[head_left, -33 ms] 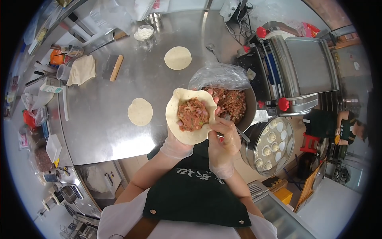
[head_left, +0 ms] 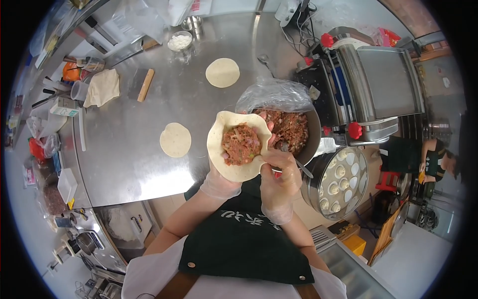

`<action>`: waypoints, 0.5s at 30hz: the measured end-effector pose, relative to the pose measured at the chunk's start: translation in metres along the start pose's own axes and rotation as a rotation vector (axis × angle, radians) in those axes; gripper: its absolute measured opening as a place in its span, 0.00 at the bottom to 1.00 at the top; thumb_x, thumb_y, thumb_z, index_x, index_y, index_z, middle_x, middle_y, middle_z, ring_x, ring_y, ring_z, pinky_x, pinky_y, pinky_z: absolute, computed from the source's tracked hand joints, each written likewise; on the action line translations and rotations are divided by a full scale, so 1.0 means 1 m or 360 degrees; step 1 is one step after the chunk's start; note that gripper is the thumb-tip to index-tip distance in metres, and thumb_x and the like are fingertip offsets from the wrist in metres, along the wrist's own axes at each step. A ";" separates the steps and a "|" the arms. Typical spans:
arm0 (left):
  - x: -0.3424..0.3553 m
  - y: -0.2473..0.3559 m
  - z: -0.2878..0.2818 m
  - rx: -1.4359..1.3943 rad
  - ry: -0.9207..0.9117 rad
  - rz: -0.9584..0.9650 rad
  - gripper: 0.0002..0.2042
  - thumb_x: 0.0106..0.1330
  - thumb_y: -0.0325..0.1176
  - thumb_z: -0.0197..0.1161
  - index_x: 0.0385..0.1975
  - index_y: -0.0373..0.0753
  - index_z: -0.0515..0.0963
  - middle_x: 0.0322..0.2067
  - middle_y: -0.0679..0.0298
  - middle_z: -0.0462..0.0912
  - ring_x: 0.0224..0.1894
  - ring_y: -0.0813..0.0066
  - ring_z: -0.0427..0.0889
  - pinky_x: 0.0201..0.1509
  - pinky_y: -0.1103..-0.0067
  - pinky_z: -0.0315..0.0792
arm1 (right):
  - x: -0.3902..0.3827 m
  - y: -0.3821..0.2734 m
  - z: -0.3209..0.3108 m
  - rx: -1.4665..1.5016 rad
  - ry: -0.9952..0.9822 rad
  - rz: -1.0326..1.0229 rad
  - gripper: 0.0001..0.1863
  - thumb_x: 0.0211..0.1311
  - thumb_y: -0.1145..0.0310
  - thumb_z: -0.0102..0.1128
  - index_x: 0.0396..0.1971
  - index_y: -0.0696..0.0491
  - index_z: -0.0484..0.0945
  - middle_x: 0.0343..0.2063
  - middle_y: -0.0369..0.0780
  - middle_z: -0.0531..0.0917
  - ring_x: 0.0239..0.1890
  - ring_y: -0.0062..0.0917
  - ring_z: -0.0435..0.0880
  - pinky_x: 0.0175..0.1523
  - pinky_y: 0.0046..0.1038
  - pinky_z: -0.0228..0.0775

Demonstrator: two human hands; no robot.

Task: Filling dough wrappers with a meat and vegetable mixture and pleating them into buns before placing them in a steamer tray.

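A round dough wrapper (head_left: pixel 220 130) with a wavy rim carries a mound of minced meat filling (head_left: pixel 241 144). Beneath it my gloved left hand (head_left: pixel 223 180) supports the wrapper, its fingertips showing past the right rim and the palm hidden. With thumb and fingers closed, my gloved right hand (head_left: pixel 282 177) pinches the wrapper's right edge. Just beyond, a large bowl (head_left: pixel 314 132) holds more minced meat (head_left: pixel 288 130), partly covered by a clear plastic bag (head_left: pixel 279 94). A metal utensil's handle (head_left: pixel 304 170) sticks out from the bowl beside my right hand.
Two flat dough rounds (head_left: pixel 175 140) (head_left: pixel 222 73) lie on the steel table (head_left: pixel 124 167). A dough scraper (head_left: pixel 144 85) is at left. Right of me are a steamer tray (head_left: pixel 356 199) of filled buns and a roller machine (head_left: pixel 383 82). Another person (head_left: pixel 433 158) stands far right.
My right hand's fingers have shifted very slightly at the wrapper's edge. Both hands otherwise stay in place, and the wrapper is still held up with its filling.
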State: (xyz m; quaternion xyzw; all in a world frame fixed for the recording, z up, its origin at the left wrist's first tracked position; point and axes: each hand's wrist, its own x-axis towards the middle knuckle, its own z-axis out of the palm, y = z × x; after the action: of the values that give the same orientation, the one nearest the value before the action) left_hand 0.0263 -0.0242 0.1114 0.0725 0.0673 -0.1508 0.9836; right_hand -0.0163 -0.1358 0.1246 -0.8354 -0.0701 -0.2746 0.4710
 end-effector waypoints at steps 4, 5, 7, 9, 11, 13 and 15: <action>-0.003 0.004 0.024 0.0281 0.0098 0.0121 0.18 0.67 0.28 0.63 0.54 0.34 0.67 0.53 0.52 0.76 0.58 0.56 0.76 0.61 0.61 0.76 | 0.004 -0.002 -0.003 0.0062 0.0005 0.0023 0.22 0.43 0.88 0.67 0.41 0.55 0.79 0.33 0.41 0.83 0.30 0.33 0.83 0.33 0.30 0.74; -0.004 0.006 0.027 0.0059 0.0110 0.0048 0.20 0.65 0.25 0.64 0.54 0.34 0.67 0.52 0.52 0.76 0.57 0.57 0.77 0.60 0.63 0.77 | 0.009 -0.004 -0.007 0.0065 0.0002 0.0024 0.22 0.43 0.88 0.67 0.41 0.55 0.79 0.33 0.41 0.83 0.30 0.33 0.83 0.33 0.30 0.74; -0.005 0.006 0.022 0.0216 0.0040 0.0104 0.21 0.65 0.26 0.64 0.55 0.34 0.66 0.54 0.52 0.75 0.58 0.56 0.76 0.61 0.62 0.76 | 0.021 -0.006 -0.016 -0.0080 -0.0274 -0.0070 0.24 0.42 0.86 0.67 0.44 0.54 0.80 0.33 0.41 0.82 0.29 0.33 0.82 0.31 0.31 0.73; -0.005 0.006 0.015 0.0371 -0.0029 0.0158 0.22 0.65 0.27 0.64 0.57 0.35 0.65 0.55 0.52 0.74 0.59 0.56 0.76 0.62 0.62 0.75 | 0.027 -0.002 -0.018 -0.0124 -0.0321 -0.0133 0.25 0.42 0.85 0.68 0.44 0.52 0.80 0.33 0.41 0.81 0.28 0.32 0.82 0.30 0.30 0.73; -0.003 0.010 0.009 -0.0332 -0.0107 -0.0119 0.25 0.64 0.24 0.64 0.59 0.35 0.64 0.59 0.51 0.72 0.63 0.55 0.72 0.65 0.62 0.72 | 0.028 -0.002 -0.020 -0.0169 -0.0367 -0.0196 0.25 0.42 0.85 0.68 0.45 0.51 0.81 0.32 0.40 0.81 0.27 0.31 0.81 0.29 0.30 0.72; -0.004 0.012 0.008 -0.0348 -0.0105 -0.0136 0.24 0.66 0.26 0.63 0.60 0.36 0.64 0.61 0.51 0.71 0.65 0.55 0.70 0.67 0.62 0.70 | 0.027 -0.004 -0.022 -0.0246 -0.0417 -0.0140 0.22 0.43 0.84 0.68 0.42 0.51 0.82 0.35 0.40 0.81 0.27 0.31 0.82 0.28 0.29 0.72; -0.005 0.010 0.004 -0.0363 -0.0102 -0.0150 0.24 0.67 0.28 0.62 0.61 0.36 0.63 0.63 0.50 0.70 0.67 0.54 0.68 0.69 0.62 0.68 | 0.024 -0.006 -0.021 -0.0214 -0.0381 -0.0090 0.21 0.43 0.84 0.68 0.41 0.51 0.81 0.35 0.40 0.82 0.27 0.31 0.83 0.29 0.29 0.73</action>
State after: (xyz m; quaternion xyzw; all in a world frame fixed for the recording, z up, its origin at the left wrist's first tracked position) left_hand 0.0252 -0.0141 0.1172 -0.0480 0.0559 -0.1906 0.9789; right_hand -0.0064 -0.1531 0.1502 -0.8895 -0.1309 -0.1902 0.3943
